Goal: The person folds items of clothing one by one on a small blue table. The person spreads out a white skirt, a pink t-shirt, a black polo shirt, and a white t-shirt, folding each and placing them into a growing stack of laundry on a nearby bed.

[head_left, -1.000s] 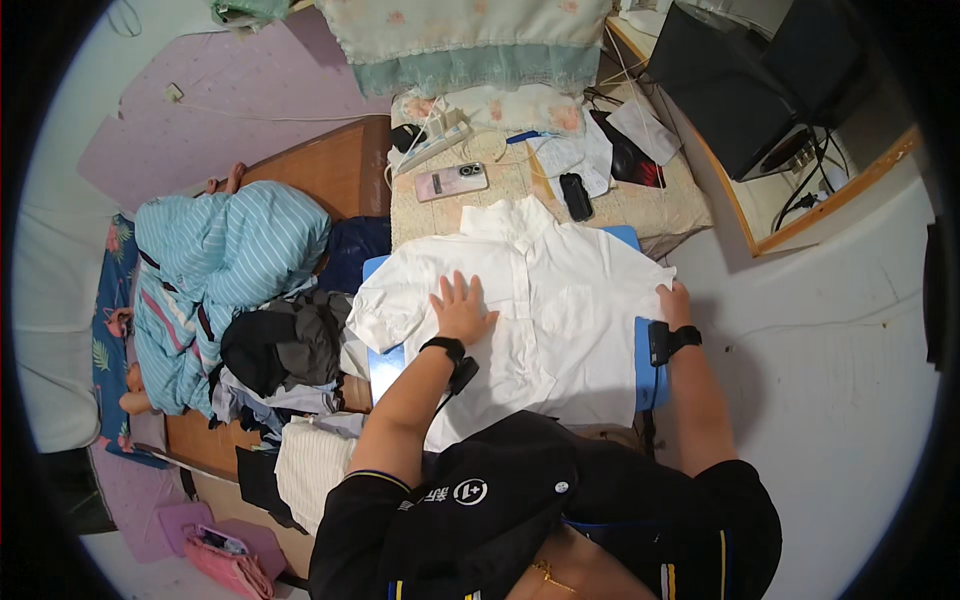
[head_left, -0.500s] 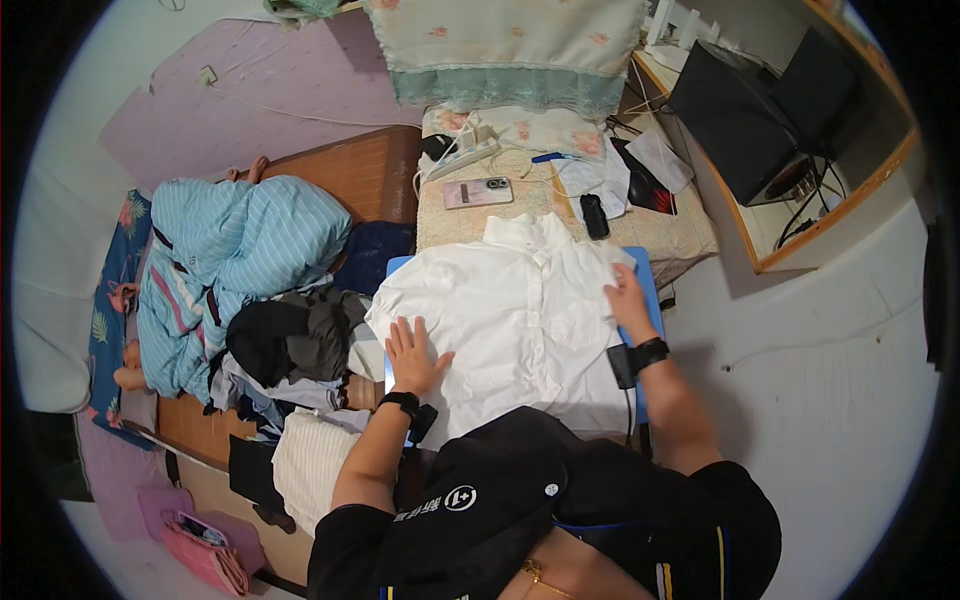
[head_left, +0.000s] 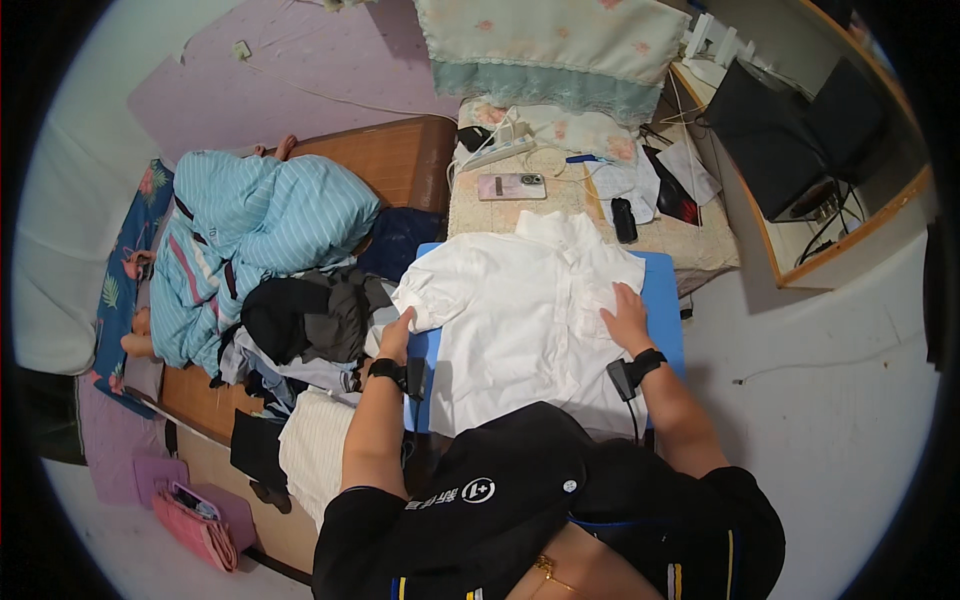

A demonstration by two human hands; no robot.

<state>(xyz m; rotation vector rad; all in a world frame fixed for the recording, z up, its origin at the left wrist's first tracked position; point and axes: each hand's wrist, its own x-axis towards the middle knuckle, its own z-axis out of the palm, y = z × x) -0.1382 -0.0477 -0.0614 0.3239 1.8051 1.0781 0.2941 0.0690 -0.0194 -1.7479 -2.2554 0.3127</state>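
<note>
A white collared shirt lies front up on a blue board, its collar pointing away from me. At the shirt's left sleeve, my left hand is closed on the sleeve edge with the thumb on top; its other fingers are mostly hidden. On the opposite side, my right hand is closed on the shirt's right edge, where the cloth is bunched and creased. Both wrists wear black straps with small dark boxes.
A phone, a dark handheld device and a power strip lie beyond the board. Piled clothes are at left, near a person under a blue striped quilt. A shelf juts out at right.
My left hand has gone from lying flat on the shirt to gripping its left sleeve. The shirt's right side has come inward, baring more blue board. The view has shifted slightly.
</note>
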